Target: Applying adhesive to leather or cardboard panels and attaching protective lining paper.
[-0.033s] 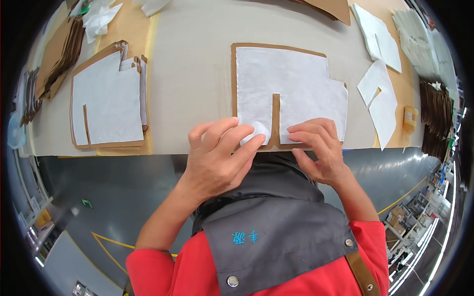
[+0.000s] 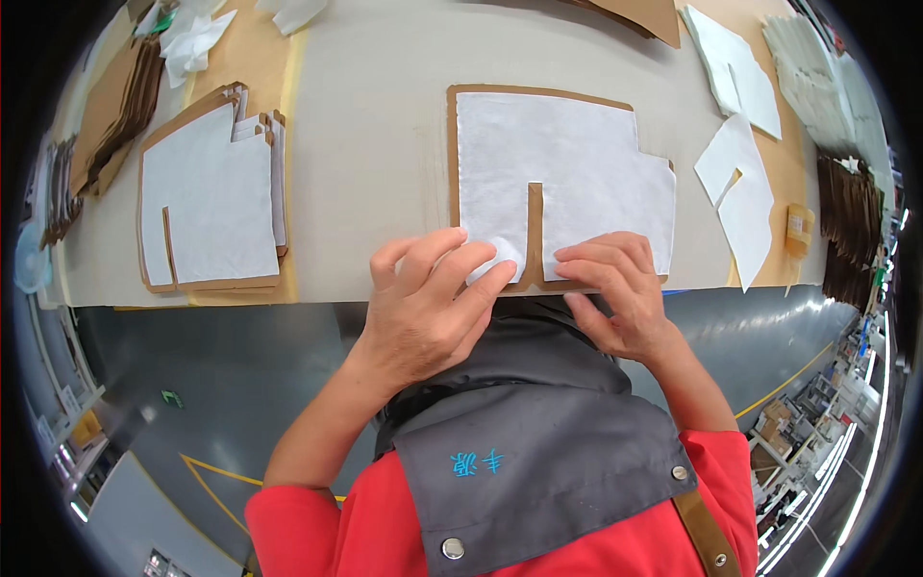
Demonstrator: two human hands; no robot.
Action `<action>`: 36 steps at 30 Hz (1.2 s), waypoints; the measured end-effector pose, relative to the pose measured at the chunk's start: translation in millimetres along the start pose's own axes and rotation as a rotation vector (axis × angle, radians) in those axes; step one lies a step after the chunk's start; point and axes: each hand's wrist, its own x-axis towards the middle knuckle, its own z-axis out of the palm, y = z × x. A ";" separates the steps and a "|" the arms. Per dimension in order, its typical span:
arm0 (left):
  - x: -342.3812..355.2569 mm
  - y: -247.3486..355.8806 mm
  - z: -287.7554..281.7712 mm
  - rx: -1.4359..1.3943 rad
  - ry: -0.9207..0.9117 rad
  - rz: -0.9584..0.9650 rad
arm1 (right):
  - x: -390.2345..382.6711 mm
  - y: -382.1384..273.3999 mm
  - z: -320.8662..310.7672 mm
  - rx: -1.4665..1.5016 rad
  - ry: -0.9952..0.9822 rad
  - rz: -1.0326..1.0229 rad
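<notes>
In front of me at the table's near edge lies a brown panel [image 2: 536,231] with a white fabric sheet [image 2: 586,135] on top. A narrow slot runs up from its near side, and the far right corner is notched. My left hand [image 2: 423,303] rests its spread fingertips on the sheet's near left part, where the white material bulges a little. Right of the slot, my right hand [image 2: 620,298] lays bent fingers on the sheet, its thumb apart at the near edge. Neither hand shows anything gripped; the undersides of the fingers are hidden.
To the left sits a stack of similar white-faced brown panels [image 2: 207,212]. Farther left are more brown panels [image 2: 115,111] and crumpled white pieces [image 2: 195,43]. On the right lie white slotted sheets [image 2: 740,202], a small yellow item [image 2: 799,231] and dark brown stacks [image 2: 848,207].
The right hand has shifted very slightly left. The left hand and the panel look almost the same.
</notes>
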 end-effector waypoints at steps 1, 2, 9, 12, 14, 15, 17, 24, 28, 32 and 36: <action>0.6 0.0 4.2 0.020 0.006 0.016 | -1.9 -0.9 1.2 -0.010 -0.016 -0.013; 2.5 0.6 5.9 0.021 0.002 0.025 | -3.7 -1.2 2.8 -0.020 -0.033 -0.025; 8.6 5.4 12.4 0.018 -0.007 0.013 | -18.4 -0.4 18.7 0.052 -0.019 0.023; 13.1 8.5 13.8 -0.060 0.000 -0.110 | -19.2 -0.6 19.8 0.058 -0.003 0.031; 15.9 9.5 13.0 -0.123 0.006 -0.203 | -20.1 0.3 21.5 0.059 0.008 0.032; 17.1 10.4 12.2 -0.164 0.021 -0.268 | -20.7 0.6 22.0 0.058 0.011 0.029; 18.3 11.6 11.5 -0.206 0.033 -0.332 | -21.6 0.7 23.5 0.061 0.017 0.036; 18.5 14.0 11.4 -0.137 -0.002 -0.261 | -19.9 -2.7 30.6 -0.056 0.255 -0.017; 13.9 11.2 13.6 -0.072 0.002 -0.176 | -17.4 -0.3 43.5 -0.169 0.236 -0.043; 8.5 5.5 15.3 -0.068 -0.022 -0.118 | -18.5 -2.4 44.8 -0.203 0.196 -0.047; 9.1 5.7 14.0 -0.014 -0.051 -0.060 | -17.5 -4.4 41.9 -0.194 0.164 -0.034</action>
